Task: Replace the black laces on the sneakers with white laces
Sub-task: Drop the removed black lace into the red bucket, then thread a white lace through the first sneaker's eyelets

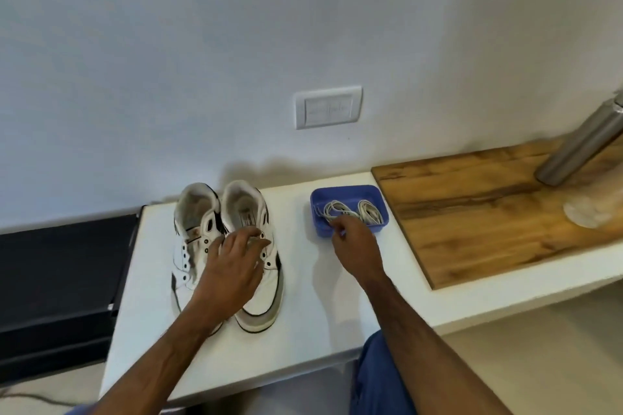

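Blue trouser knee at the bottom edge, closest to us, and two bare forearms reaching out over the white table. Left hand lies on top of the right-hand sneaker, fingers spread and lightly bent over the tongue and eyelets; whether they actually pinch anything there, I cannot tell. Just left of that hand sits the other sneaker, the two touching side by side, toes toward us, eyelets showing bare. Over to the right hand: it's at the near rim of the blue tray, fingertips curled down into the tray onto the white laces, apparently pinching a strand. The rest of the coiled laces lie just beyond those fingertips. Further right of that hand, a wooden board with a metal bottle leaning on it. Beyond both hands, a wall plate.
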The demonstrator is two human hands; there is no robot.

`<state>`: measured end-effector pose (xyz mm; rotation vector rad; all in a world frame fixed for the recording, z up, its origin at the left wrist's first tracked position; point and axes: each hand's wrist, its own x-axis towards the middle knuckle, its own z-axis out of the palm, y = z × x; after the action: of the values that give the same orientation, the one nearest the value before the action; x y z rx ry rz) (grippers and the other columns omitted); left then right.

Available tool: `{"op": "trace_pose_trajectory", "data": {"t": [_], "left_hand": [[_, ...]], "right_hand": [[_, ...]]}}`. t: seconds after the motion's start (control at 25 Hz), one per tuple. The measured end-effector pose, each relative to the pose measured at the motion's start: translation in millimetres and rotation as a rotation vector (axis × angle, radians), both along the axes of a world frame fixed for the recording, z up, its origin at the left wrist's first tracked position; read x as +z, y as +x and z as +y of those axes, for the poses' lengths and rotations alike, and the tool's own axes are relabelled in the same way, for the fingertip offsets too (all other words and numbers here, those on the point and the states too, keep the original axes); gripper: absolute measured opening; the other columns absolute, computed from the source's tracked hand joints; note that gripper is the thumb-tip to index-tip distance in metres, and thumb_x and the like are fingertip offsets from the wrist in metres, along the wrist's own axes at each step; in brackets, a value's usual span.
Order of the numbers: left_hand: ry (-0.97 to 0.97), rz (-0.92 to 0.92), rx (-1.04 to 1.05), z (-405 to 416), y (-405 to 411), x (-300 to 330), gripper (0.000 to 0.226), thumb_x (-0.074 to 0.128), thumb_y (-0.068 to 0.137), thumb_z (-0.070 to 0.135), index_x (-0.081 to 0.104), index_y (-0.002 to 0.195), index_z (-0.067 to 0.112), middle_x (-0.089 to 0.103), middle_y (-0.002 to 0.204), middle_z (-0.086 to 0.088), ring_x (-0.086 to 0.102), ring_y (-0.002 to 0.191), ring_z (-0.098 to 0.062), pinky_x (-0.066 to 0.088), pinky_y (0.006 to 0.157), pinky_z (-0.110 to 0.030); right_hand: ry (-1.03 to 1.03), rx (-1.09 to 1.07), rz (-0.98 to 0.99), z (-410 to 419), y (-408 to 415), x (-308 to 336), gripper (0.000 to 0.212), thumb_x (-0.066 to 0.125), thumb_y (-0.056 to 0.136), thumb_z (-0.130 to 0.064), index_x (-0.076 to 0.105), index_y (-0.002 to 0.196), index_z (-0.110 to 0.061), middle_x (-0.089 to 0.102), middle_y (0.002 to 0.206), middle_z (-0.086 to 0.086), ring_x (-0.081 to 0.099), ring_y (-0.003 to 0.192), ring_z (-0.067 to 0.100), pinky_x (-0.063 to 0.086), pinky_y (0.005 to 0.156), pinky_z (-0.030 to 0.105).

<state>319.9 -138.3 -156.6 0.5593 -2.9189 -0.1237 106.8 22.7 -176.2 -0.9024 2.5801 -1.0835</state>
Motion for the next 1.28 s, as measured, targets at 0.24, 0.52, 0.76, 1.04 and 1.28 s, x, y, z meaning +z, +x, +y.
{"op": "trace_pose_trajectory", "data": {"t": [0.24, 0.52, 0.76, 1.04, 1.28], "left_hand": [[0.006, 0.152, -0.058, -6, 4, -29, 0.038, 0.044, 0.096, 0.028, 0.064, 0.128, 0.018, 0.049, 0.144, -0.007, 0.051, 0.129, -0.028, 0.036, 0.106, -0.053], [0.027, 0.217, -0.072, -17, 4, -34, 0.033, 0.047, 0.095, 0.028, 0.065, 0.122, 0.022, 0.054, 0.137, -0.001, 0.053, 0.121, -0.024, 0.035, 0.104, -0.051], [0.043, 0.265, -0.076, -20, -1, -37, 0.031, 0.048, 0.095, 0.027, 0.066, 0.120, 0.023, 0.054, 0.136, 0.000, 0.052, 0.122, -0.022, 0.033, 0.106, -0.053], [0.082, 0.307, -0.089, -17, 0, -29, 0.028, 0.053, 0.096, 0.021, 0.065, 0.121, 0.022, 0.057, 0.132, 0.004, 0.055, 0.120, -0.020, 0.031, 0.104, -0.049], [0.516, 0.478, 0.014, -15, -1, -3, 0.037, 0.056, 0.101, 0.028, 0.051, 0.137, 0.028, 0.053, 0.136, 0.016, 0.053, 0.126, -0.007, 0.036, 0.101, -0.034]], "right_hand": [[0.128, -0.041, 0.253, -36, -24, -2, 0.020, 0.062, 0.097, -0.020, 0.068, 0.114, -0.012, 0.068, 0.113, 0.008, 0.062, 0.104, 0.027, 0.053, 0.088, 0.040], [0.458, 0.021, 0.286, -70, -35, -13, 0.032, 0.054, 0.102, -0.028, 0.061, 0.133, -0.026, 0.055, 0.134, 0.003, 0.043, 0.127, 0.027, 0.033, 0.104, 0.049], [0.529, 0.009, 0.260, -75, -44, -12, 0.030, 0.056, 0.103, -0.031, 0.064, 0.132, -0.028, 0.052, 0.136, 0.006, 0.043, 0.128, 0.029, 0.035, 0.109, 0.049], [-0.130, 0.000, 0.028, -71, -40, 5, 0.009, 0.058, 0.102, -0.020, 0.064, 0.104, -0.014, 0.068, 0.102, -0.005, 0.064, 0.095, 0.010, 0.052, 0.083, 0.027], [-0.587, 0.429, -0.291, -86, 8, 71, 0.008, 0.052, 0.099, 0.008, 0.060, 0.100, 0.009, 0.068, 0.082, 0.009, 0.063, 0.066, 0.022, 0.050, 0.067, 0.025]]}}
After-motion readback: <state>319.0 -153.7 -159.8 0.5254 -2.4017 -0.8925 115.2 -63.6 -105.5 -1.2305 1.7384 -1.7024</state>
